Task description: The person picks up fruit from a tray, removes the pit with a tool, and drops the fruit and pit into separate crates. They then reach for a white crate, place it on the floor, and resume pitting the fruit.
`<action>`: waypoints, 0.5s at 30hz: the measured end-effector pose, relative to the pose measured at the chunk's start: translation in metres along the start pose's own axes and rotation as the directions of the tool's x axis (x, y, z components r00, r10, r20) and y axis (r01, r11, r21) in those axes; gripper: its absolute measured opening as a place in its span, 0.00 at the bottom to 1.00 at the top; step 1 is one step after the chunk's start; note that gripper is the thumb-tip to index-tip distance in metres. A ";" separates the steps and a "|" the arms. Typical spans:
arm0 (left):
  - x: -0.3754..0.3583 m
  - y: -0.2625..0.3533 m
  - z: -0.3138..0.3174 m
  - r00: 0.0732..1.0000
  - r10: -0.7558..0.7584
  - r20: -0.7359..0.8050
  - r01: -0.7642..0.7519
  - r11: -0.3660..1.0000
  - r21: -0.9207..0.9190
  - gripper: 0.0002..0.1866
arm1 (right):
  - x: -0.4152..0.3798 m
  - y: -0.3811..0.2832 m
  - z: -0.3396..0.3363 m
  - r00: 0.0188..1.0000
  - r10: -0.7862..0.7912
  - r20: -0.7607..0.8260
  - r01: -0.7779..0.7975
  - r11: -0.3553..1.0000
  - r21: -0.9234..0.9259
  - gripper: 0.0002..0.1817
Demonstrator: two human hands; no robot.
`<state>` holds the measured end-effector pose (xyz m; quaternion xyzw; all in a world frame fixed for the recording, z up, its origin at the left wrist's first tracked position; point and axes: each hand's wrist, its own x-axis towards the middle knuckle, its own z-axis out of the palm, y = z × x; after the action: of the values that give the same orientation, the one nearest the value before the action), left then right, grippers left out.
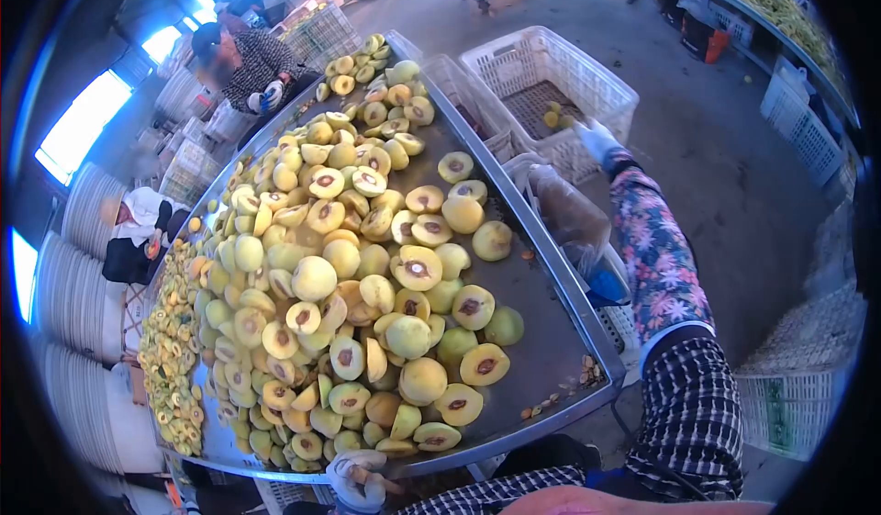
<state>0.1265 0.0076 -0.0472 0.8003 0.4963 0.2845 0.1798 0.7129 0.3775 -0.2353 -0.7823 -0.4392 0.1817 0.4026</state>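
My right hand [595, 139], in a pale glove, reaches over the near side of a white plastic crate [624, 97]. Yellow-green fruit pieces [553, 116] are in the crate just left of its fingers; blur hides whether it holds any. At the bottom edge of the metal table [560, 281], my left hand [360, 480], also gloved, has its fingers curled beside the pile. What it holds, if anything, I cannot make out. Halved yellow fruits [417, 267], many showing brown pits or hollows, are heaped on the table.
A clear plastic bag [569, 207] hangs at the table's right side. A person [262, 65] in gloves works across the table, another [142, 226] at the left. Stacked white baskets [87, 313] stand far left; more crates [798, 414] are at lower right.
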 end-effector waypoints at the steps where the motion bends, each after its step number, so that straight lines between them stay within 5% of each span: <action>1: -0.002 0.000 0.000 0.999 -0.036 0.002 0.036 0.999 -0.040 0.11 | 0.012 -0.014 0.011 0.996 -0.010 -0.091 0.005 0.999 -0.049 0.29; 3: -0.003 -0.001 0.001 0.997 -0.070 0.010 0.071 0.995 -0.074 0.11 | 0.023 -0.048 0.009 0.978 -0.019 0.207 0.052 0.986 -0.158 0.23; 5: -0.003 -0.002 0.007 0.996 -0.029 -0.090 0.019 0.994 -0.103 0.09 | 0.030 -0.066 0.023 0.959 -0.183 0.218 0.217 0.965 -0.148 0.22; 8: -0.006 -0.014 0.002 1.000 0.015 0.005 -0.015 0.998 -0.060 0.11 | 0.013 -0.133 0.002 0.954 -0.146 0.261 0.226 0.925 -0.305 0.23; 10: -0.010 -0.015 0.000 0.999 -0.013 0.052 0.017 0.997 -0.072 0.11 | 0.025 -0.161 0.007 0.935 -0.263 0.240 0.327 0.901 -0.285 0.21; 11: -0.010 -0.011 0.003 0.999 -0.008 0.052 0.011 0.998 -0.065 0.11 | 0.028 -0.176 0.014 0.839 -0.444 0.315 0.541 0.744 -0.393 0.19; 12: -0.008 -0.007 0.009 0.998 -0.010 -0.059 0.005 0.996 -0.086 0.08 | 0.016 -0.209 0.014 0.643 -0.584 0.495 0.741 0.313 -0.594 0.18; 13: -0.006 -0.004 0.012 0.986 -0.014 -0.167 -0.004 0.994 -0.108 0.07 | -0.007 -0.248 0.010 0.730 -0.644 0.228 0.682 0.707 -0.185 0.18; 15: -0.004 0.000 0.010 0.987 -0.018 -0.162 0.003 0.996 -0.095 0.05 | -0.030 -0.294 0.014 0.676 -0.693 0.251 0.730 0.677 -0.095 0.20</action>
<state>0.1316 0.0039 -0.0564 0.7624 0.4995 0.3710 0.1776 0.5288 0.4447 -0.0134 -0.5607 -0.7618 0.0432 0.3215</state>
